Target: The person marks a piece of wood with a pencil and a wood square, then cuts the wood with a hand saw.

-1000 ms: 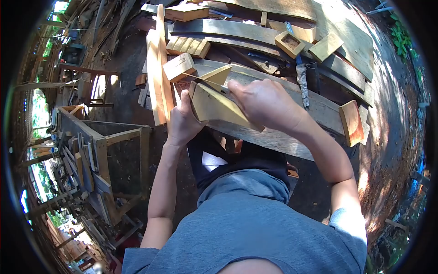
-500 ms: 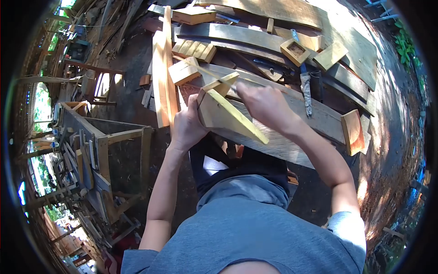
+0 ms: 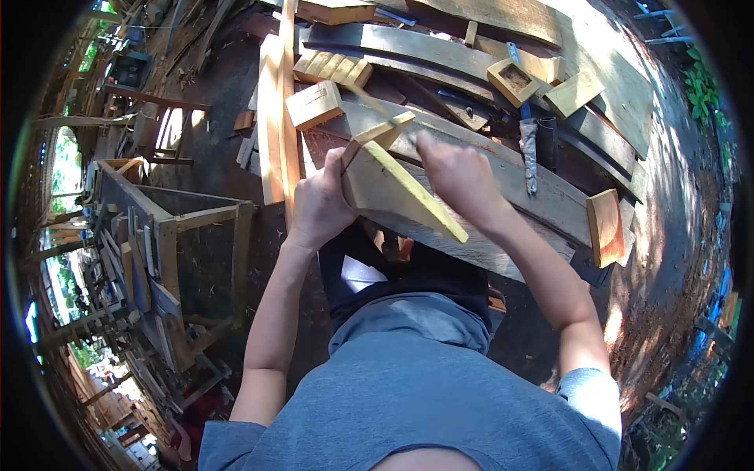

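My left hand [image 3: 323, 202] is closed round the left end of an angled wooden piece [image 3: 385, 184], made of pale boards joined in a V-like shape, one long edge pointing down to the right. My right hand [image 3: 459, 174] is a fist just right of the piece's upper end. From that fist a thin stick-like tool [image 3: 366, 97], smeared by motion, reaches up and left past the piece's top edge; its exact kind cannot be made out. Both hands are above a weathered plank worktop [image 3: 491, 255].
Beyond the hands lie a slotted wood block [image 3: 314, 105], a grooved block [image 3: 333, 69], a hollowed block [image 3: 513, 82] and a curved-face block [image 3: 605, 228]. A wrapped-handle tool [image 3: 528, 157] lies at right. Long boards [image 3: 272, 118] stick out at left, near a wooden frame [image 3: 166, 228].
My right hand has shifted slightly right and down, and the thin tool has moved with it along the wooden piece. My left hand keeps its hold. The whole view has shifted a little.
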`<state>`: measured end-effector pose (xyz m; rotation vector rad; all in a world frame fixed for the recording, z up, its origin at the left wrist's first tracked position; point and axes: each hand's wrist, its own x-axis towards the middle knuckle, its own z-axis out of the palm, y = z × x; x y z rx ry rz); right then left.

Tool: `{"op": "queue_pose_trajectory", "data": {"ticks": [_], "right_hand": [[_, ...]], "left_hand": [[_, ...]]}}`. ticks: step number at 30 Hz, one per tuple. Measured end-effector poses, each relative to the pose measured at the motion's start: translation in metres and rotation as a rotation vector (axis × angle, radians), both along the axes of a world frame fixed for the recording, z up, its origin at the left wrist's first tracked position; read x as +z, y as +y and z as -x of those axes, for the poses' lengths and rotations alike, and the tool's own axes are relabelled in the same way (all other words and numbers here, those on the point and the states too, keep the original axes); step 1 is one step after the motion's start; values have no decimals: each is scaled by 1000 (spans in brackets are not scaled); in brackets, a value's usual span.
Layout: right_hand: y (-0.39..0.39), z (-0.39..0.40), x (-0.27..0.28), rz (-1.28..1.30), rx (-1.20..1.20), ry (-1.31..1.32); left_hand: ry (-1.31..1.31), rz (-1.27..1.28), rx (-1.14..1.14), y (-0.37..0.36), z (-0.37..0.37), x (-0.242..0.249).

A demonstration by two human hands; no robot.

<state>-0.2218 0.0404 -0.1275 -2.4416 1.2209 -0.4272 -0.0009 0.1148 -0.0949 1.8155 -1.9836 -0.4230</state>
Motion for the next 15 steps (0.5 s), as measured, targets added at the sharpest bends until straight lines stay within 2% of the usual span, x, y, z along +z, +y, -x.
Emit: {"op": "queue_pose_trajectory", "data": {"ticks": [2, 5, 9, 10, 13, 14, 15], "right_hand": [[-25, -5, -31, 56, -42, -55], [-11, -7, -10, -4, -46, -34], [18, 5, 7, 139, 20, -63], [11, 3, 7, 70, -2, -56], [-29, 0, -39, 111, -31, 4], [-32, -1, -47, 128, -29, 21], [-28, -2, -31, 140, -25, 17]], "left_hand": [[-80, 10, -39, -2, 2, 2], [6, 5, 3, 0, -4, -5], [23, 32, 7, 2, -3, -5], [30, 30, 14, 2, -1, -4], [-70, 4, -20, 1, 1, 1], [-103, 4, -25, 1, 2, 2], [-135, 4, -26, 0, 1, 2]]}}
